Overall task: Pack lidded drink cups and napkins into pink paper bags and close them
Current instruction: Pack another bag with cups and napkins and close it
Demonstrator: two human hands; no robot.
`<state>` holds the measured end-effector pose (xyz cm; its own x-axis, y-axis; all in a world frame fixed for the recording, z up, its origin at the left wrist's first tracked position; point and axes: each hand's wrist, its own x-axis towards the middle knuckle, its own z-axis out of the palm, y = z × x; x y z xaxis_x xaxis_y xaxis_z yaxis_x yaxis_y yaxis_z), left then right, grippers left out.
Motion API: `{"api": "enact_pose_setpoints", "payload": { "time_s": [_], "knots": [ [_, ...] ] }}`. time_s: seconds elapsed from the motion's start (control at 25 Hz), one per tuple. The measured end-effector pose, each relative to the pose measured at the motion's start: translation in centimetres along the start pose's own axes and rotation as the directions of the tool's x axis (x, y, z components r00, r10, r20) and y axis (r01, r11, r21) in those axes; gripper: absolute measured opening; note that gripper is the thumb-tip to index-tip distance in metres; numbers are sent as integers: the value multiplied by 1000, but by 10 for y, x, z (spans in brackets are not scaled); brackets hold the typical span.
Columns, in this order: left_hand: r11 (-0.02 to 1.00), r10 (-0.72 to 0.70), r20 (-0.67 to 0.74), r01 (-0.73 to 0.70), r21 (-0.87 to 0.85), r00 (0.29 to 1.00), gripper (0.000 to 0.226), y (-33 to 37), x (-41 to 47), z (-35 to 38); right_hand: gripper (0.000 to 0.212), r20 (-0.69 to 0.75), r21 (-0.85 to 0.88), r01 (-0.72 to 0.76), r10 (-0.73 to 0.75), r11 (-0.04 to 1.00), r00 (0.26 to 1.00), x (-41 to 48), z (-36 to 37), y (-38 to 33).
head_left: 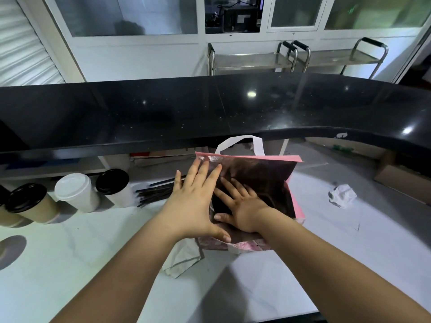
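A pink paper bag point(296, 201) with a white handle point(256, 145) stands open in the middle of the white counter, its shiny dark lining showing. My left hand point(193, 201) lies flat against the bag's left wall, fingers straight. My right hand point(240, 206) reaches inside the bag with fingers spread, pressing on the lining. Three lidded cups stand at the left: a brown one with a black lid point(30, 203), a white one point(77, 192) and a white one with a black lid point(114, 187). A folded white napkin point(182, 257) lies under the bag's near corner.
Black straws point(154, 194) lie between the cups and the bag. A crumpled white paper point(342, 195) sits at the right. A raised black countertop point(210, 108) runs across behind the bag. A cardboard box point(401, 180) is at the far right.
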<state>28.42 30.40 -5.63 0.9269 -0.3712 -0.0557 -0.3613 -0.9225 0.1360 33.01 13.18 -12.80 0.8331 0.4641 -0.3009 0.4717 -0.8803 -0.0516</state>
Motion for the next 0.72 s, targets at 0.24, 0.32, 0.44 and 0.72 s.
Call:
{"api": "enact_pose_setpoints", "payload": {
  "time_s": [0.24, 0.32, 0.44, 0.72],
  "knots": [
    [1000, -27, -20, 27, -9, 999, 145, 1, 2, 8, 67, -4, 71, 10, -9, 997, 1000, 5, 10, 0],
    [998, -33, -18, 32, -46, 999, 139, -3, 6, 6, 68, 59, 80, 5, -10, 997, 998, 4, -2, 3],
    [991, -32, -75, 22, -135, 997, 114, -9, 16, -5, 72, 17, 138, 39, -42, 990, 999, -3, -46, 12],
    [979, -186, -380, 139, -148, 906, 44, -35, 15, -51, 29, -436, 206, 146, -43, 967, 899, -32, -146, -7]
  ]
}}
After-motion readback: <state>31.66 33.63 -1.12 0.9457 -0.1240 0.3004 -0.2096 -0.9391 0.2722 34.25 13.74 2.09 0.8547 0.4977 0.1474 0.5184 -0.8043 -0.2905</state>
